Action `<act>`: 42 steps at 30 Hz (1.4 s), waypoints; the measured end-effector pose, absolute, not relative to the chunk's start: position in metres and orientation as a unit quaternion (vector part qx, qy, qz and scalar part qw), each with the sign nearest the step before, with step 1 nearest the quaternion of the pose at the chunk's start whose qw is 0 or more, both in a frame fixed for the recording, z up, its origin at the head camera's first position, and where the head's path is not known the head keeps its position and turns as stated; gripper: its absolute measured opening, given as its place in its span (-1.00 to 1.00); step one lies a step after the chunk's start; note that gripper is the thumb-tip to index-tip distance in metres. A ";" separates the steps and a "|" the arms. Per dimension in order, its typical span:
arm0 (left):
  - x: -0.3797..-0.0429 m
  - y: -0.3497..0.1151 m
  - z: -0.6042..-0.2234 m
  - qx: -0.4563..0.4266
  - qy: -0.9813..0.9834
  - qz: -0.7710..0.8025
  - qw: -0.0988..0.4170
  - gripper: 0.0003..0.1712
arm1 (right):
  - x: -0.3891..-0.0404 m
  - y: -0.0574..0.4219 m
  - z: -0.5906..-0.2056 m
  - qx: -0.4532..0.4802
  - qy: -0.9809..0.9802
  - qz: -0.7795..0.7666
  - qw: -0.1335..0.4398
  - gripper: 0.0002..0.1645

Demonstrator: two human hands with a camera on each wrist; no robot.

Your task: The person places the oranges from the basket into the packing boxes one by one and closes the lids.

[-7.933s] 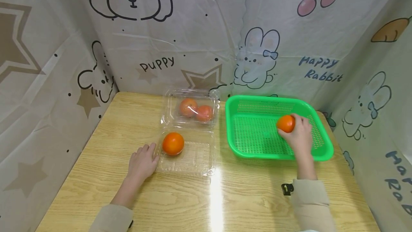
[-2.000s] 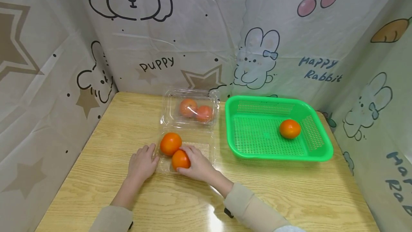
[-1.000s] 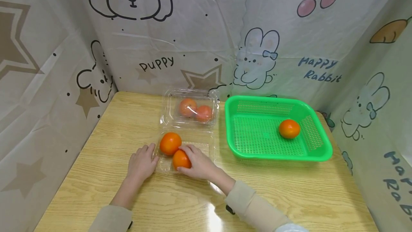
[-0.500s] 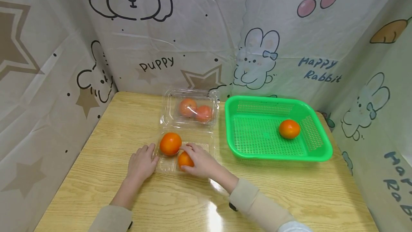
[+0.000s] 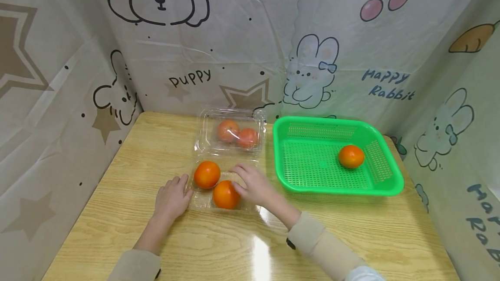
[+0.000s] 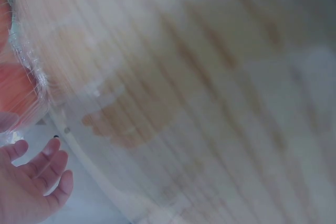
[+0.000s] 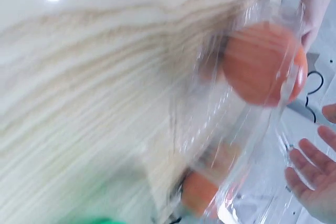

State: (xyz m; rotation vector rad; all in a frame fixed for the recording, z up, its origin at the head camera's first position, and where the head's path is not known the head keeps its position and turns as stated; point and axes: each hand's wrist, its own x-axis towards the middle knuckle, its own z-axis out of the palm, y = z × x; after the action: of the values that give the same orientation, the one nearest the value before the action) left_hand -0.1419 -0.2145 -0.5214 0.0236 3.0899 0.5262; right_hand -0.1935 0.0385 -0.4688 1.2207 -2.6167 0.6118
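In the head view, my right hand (image 5: 255, 185) hovers over the front half of a clear plastic clamshell box (image 5: 246, 211), its fingers apart and its thumb by a glossy round orange fruit (image 5: 226, 194). The kind of fruit, tomato or persimmon, is not clear. Beside it sits a second orange fruit (image 5: 207, 174), at the box's left side. My left hand (image 5: 172, 197) rests on the table with relaxed fingers at the box's left edge. The right wrist view shows a fruit (image 7: 262, 64) through the plastic, with my right fingers (image 7: 307, 166) spread apart from it.
A green mesh basket (image 5: 304, 187) stands at right with one orange fruit (image 5: 351, 156) inside. Two more orange fruits (image 5: 228, 131) show through clear plastic at the box's back half. Printed cloth (image 5: 242, 34) hangs around the wooden table (image 5: 211, 246).
Earlier my right hand held a fruit over the basket. Then it held a fruit in the box's front half; now it has let go and drawn back right. The left hand stays put.
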 end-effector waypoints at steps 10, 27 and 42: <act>-0.142 -0.215 -0.522 0.007 0.985 0.170 -0.001 -0.43 | -0.217 0.070 -0.461 0.394 -0.877 0.181 0.208 -0.62; -0.142 -0.214 -0.523 0.007 0.986 0.166 -0.001 -0.44 | -0.250 0.137 -0.456 0.275 -0.910 0.217 0.224 -0.64; -0.142 -0.214 -0.521 0.008 0.987 0.162 -0.004 -0.44 | -0.261 0.192 -0.450 0.159 -0.945 0.198 0.206 -0.58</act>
State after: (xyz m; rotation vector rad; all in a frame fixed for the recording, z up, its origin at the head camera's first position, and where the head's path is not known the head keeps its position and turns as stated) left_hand -0.1422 -0.2139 -0.5205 0.0243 3.1074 0.5090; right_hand -0.2610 0.1924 -0.4497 0.4424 -2.6327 0.5520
